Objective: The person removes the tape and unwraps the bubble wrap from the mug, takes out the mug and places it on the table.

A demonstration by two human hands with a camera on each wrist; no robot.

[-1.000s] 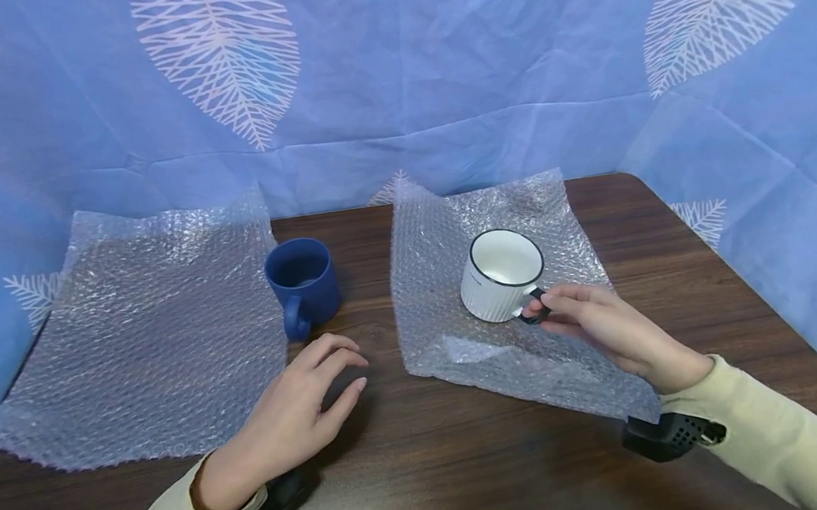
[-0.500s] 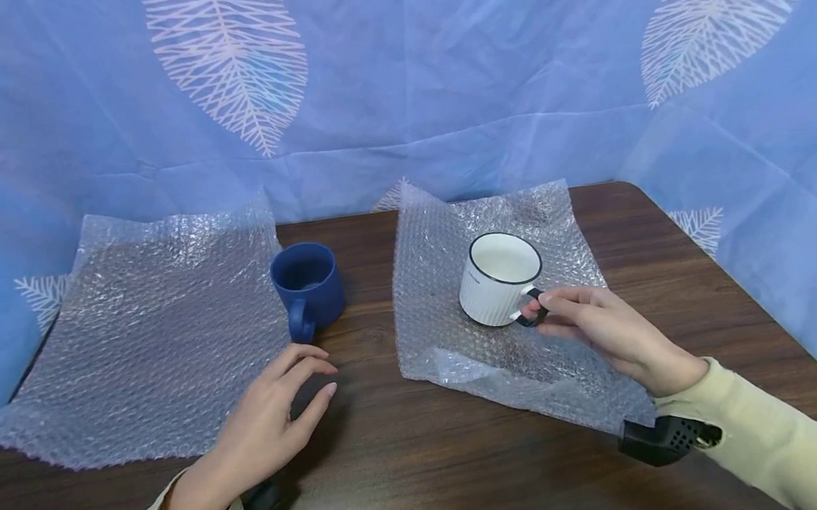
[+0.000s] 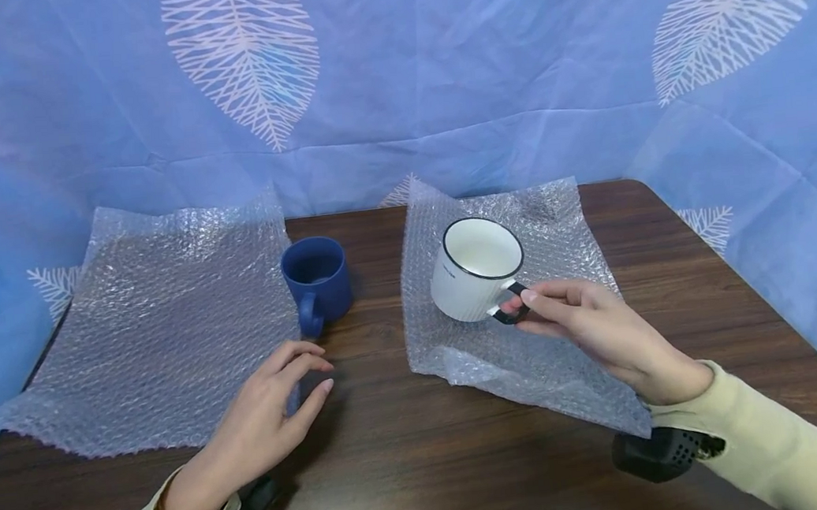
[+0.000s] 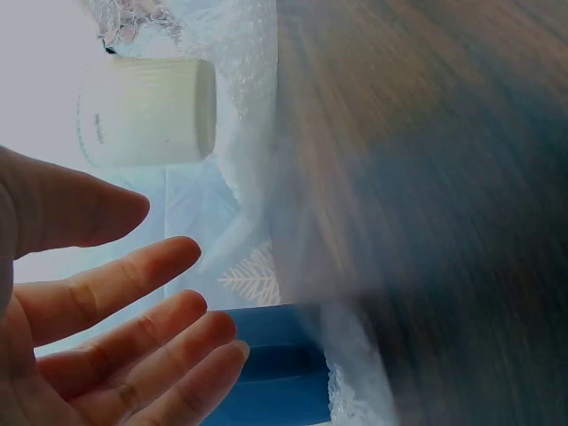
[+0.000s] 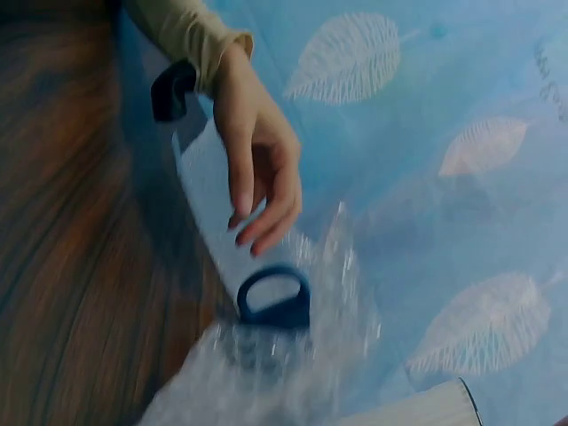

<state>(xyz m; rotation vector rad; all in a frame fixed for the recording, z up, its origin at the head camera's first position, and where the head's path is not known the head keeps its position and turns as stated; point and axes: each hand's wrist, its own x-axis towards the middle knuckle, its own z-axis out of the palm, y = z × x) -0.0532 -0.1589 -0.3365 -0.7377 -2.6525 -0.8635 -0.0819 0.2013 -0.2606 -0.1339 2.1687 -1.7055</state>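
Note:
In the head view my right hand (image 3: pixel 592 333) pinches the black-edged handle of a white ribbed mug (image 3: pixel 477 270) with a dark rim. The mug is held over the right sheet of bubble wrap (image 3: pixel 530 361), slightly tilted to the left; in the left wrist view the mug (image 4: pixel 151 111) seems raised off it. My left hand (image 3: pixel 263 411) hovers over the table with relaxed, spread fingers and holds nothing. Beyond its fingertips a blue mug (image 3: pixel 328 284) stands with its handle toward me. The right wrist view partly hides the blue mug (image 5: pixel 275 306) behind bubble wrap.
A larger sheet of bubble wrap (image 3: pixel 172 335) covers the table's left part, its right edge close to the blue mug. The dark wooden table (image 3: pixel 422 451) has its far edge against a blue leaf-patterned cloth (image 3: pixel 480 60).
My right hand has lifted the white mug and moved it left. The left hand has drawn back left, away from the middle of the table. The blue mug has stayed in place.

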